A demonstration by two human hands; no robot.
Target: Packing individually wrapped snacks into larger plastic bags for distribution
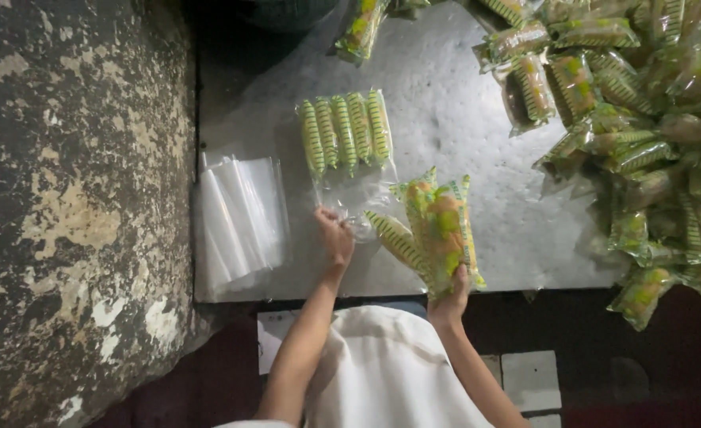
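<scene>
Gripping a bunch of yellow-green wrapped snack packets [437, 230], the right hand [450, 295] held them upright over the near edge of the grey tabletop [461, 119]. The left hand [334, 235] pinched the open mouth of a clear plastic bag [349, 139] that already held five packets in a row. A stack of empty clear bags [239, 222] lay to the left, and a heap of loose packets [643, 135] lay to the right.

The heap of snack packets [651, 119] runs off the right and far edges. The right hand [450, 297] is mostly hidden behind the bunch of packets [433, 230] it grips. Packet print is too blurred to tell.
</scene>
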